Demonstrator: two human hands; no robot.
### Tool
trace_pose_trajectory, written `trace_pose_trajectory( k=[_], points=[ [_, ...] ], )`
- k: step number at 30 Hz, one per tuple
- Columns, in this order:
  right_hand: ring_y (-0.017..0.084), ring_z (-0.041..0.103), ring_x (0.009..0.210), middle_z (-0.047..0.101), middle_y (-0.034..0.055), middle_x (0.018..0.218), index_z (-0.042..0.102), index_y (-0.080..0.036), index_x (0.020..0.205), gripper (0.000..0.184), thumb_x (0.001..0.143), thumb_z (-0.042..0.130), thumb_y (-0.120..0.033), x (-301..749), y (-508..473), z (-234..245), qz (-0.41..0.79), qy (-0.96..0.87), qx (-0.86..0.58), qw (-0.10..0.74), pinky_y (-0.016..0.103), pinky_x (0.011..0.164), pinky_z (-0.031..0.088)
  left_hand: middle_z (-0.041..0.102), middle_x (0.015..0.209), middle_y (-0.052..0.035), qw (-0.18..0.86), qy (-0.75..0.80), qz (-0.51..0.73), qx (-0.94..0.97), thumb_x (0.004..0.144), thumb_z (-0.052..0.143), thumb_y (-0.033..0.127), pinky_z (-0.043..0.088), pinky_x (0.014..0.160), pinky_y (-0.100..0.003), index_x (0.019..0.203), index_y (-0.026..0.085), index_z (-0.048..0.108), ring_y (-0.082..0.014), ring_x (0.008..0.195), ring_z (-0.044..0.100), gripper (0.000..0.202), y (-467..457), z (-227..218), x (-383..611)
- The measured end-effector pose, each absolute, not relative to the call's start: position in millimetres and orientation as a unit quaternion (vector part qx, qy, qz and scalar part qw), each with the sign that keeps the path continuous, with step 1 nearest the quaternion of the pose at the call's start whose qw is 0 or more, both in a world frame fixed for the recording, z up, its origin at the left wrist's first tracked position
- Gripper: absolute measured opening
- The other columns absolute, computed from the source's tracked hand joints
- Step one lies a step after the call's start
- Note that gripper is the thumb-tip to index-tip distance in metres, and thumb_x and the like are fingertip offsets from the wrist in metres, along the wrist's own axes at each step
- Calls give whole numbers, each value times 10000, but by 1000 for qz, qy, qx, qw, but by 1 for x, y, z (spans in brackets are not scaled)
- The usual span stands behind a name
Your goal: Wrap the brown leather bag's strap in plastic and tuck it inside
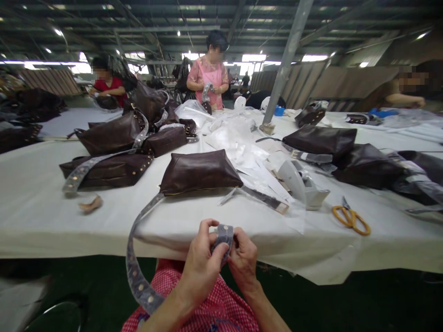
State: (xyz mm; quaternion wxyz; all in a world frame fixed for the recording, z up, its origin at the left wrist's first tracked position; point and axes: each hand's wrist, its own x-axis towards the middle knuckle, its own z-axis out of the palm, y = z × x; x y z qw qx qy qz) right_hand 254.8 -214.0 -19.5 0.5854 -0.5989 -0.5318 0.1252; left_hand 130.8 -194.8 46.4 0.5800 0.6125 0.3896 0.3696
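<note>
A studded bag strap (133, 258) in clear plastic wrap runs from a dark brown leather bag (200, 173), hangs over the table edge and passes down by my left forearm. My left hand (204, 258) is closed around a folded, wrapped part of the strap, thumb across its front. My right hand (244, 253) pinches the right side of that same wrapped part. The bag lies on the table just beyond my hands, its zipper edge toward me. A second strap end with a pale tip (265, 199) lies to the bag's right.
Brown bags (107, 168) are piled on the left, more (367, 166) on the right. Yellow-handled scissors (351, 219) and a tape dispenser (304, 184) lie to my right. Loose plastic (231, 138) covers the middle, near a metal post (287, 60). A co-worker in pink (209, 76) stands opposite.
</note>
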Motion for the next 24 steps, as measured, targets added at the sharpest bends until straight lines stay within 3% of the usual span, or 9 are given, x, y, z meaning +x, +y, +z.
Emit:
trace_pose_trajectory(
  k=[3,7,15,20,24],
  points=[
    [109,443,493,522,-42,582,557,-195,729,200,830,590,-364,251,-216,-20,272,-423,-583,638,221,479,359,694,810,-18,500,387,364,684,824,514,148,443,704,-277,1193,195,392,-165,712,622,392,-195,42,136],
    [71,355,391,491,-63,538,541,-194,725,267,758,679,-420,245,-218,-11,435,-280,-523,677,191,365,287,653,691,26,537,383,365,657,837,506,177,452,617,-253,1226,191,370,-155,592,607,413,-197,31,142],
    [0,264,407,479,-83,554,575,-142,717,340,543,846,-251,241,-215,-3,579,-77,-395,709,117,380,281,722,733,5,546,397,366,641,836,545,216,462,625,-242,1066,202,430,-158,621,635,257,-191,15,133],
    [-6,145,370,309,-129,498,549,-139,711,225,642,762,-168,245,-216,-6,662,-61,-315,678,101,351,225,691,705,24,513,362,377,681,833,572,225,414,626,-226,1056,207,491,-143,624,607,238,-185,8,124],
    [-6,186,341,410,-98,534,537,-142,695,126,758,630,-85,251,-219,-8,727,-44,-276,627,107,339,243,669,710,14,479,363,379,703,837,573,241,405,625,-230,1103,204,520,-148,634,603,274,-185,0,118]
  ],
)
